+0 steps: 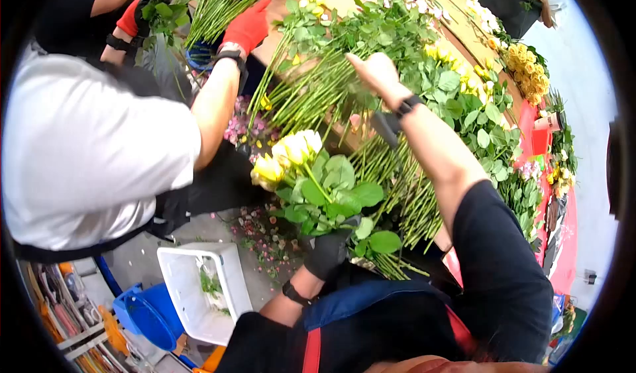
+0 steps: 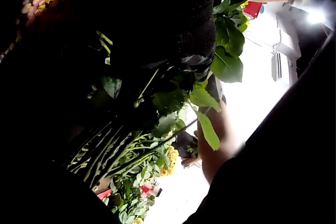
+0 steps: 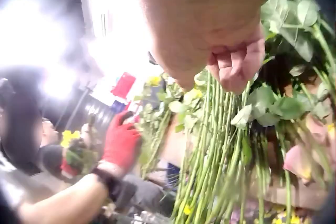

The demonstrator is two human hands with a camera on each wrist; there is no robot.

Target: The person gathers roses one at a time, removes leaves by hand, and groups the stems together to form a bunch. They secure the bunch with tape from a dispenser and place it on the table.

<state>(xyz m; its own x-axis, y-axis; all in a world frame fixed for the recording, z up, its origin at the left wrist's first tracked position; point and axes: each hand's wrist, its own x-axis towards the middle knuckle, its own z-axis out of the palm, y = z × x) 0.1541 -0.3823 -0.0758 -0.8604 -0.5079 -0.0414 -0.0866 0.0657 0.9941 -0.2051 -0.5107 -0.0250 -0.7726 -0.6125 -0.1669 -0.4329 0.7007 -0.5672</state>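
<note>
In the head view my left hand (image 1: 328,254), in a black glove, grips a bunch of cream and yellow roses (image 1: 296,146). Their blooms point up and left; the cut stems (image 1: 392,264) stick out at lower right. My bare right hand (image 1: 377,76) is over a pile of green rose stems (image 1: 311,95) on the table. In the right wrist view its fingers (image 3: 239,69) curl in front of the stem tops; I cannot tell whether they hold a stem. The left wrist view is mostly dark, with the black glove (image 2: 184,29) above leaves and stems.
Another person's red-gloved hand (image 1: 248,25) is at the table's left edge, by more stems. Yellow roses (image 1: 528,71) lie along the far right. A white bin (image 1: 235,287) and a blue bin (image 1: 149,313) stand on the floor, among scattered petals (image 1: 265,237).
</note>
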